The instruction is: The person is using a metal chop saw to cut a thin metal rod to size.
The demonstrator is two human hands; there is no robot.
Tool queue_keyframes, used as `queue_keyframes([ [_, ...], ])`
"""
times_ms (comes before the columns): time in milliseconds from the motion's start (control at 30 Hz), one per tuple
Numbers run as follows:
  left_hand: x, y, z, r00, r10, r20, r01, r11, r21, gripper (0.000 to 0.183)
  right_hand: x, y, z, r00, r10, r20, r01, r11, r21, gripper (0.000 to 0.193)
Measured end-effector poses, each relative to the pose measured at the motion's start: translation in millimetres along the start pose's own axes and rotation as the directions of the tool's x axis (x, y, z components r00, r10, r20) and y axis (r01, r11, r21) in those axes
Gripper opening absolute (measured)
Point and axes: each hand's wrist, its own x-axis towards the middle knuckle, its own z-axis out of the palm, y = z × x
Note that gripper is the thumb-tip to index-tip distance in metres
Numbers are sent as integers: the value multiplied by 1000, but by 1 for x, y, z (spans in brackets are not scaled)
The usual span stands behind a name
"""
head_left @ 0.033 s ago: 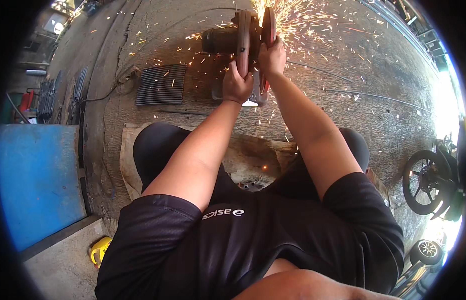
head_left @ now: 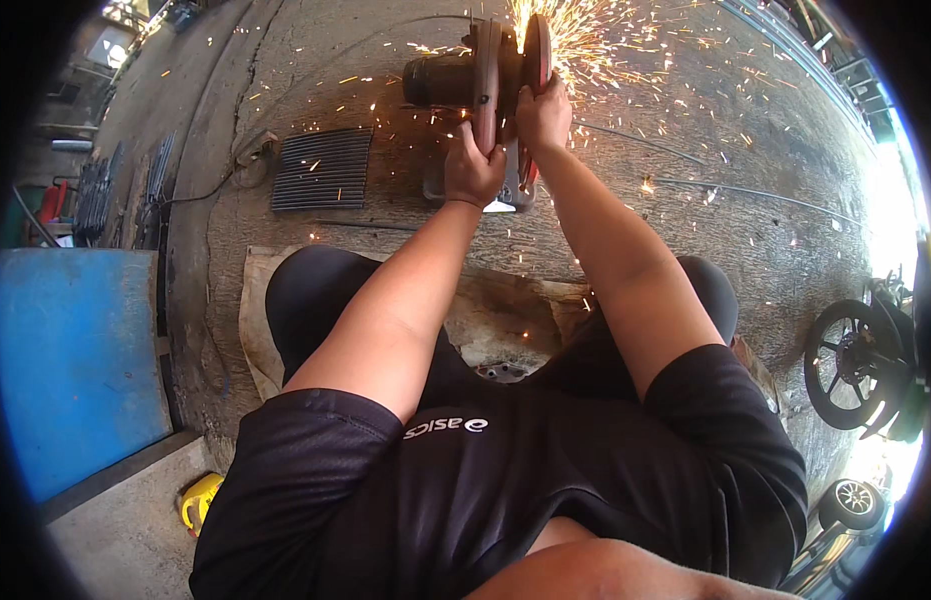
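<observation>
A chop saw with a dark motor (head_left: 437, 82) stands ahead of me on the floor, throwing orange sparks (head_left: 585, 45) up and to the right. My left hand (head_left: 475, 170) is closed round the lower end of its long reddish-brown handle (head_left: 487, 85). Just to the right, my right hand (head_left: 544, 117) is closed close against the round disc part (head_left: 536, 55). What its fingers grip is hidden. Below the hands, part of the saw's grey base (head_left: 432, 187) shows. A thin metal rod (head_left: 640, 142) runs rightward from near my right hand.
Cut dark rods (head_left: 322, 168) lie in a neat row left of the saw. Another thin rod (head_left: 760, 190) lies to the right. A blue panel (head_left: 80, 370) and a yellow tape measure (head_left: 198, 503) are at left. A motorcycle wheel (head_left: 847, 365) stands at right.
Only the sparks have shifted in their spread. Both hands and the saw hold the same position.
</observation>
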Motion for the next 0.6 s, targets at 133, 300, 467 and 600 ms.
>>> queue_keyframes([
  [133,0,-5,3,996,73,-49,-73,997,-10,55,1,0,-3,998,20,63,-16,998,-57,42],
  [300,-2,-2,2,1000,14,-26,-14,1000,16,51,0,4,2,998,36,57,-37,999,7,40],
  [467,-1,0,-1,1000,17,-6,-17,999,-39,51,1,5,1,998,20,65,-18,999,-29,39],
  [600,-3,1,-2,1000,19,-8,-18,999,33,56,0,3,-1,995,43,91,-43,999,-4,38],
])
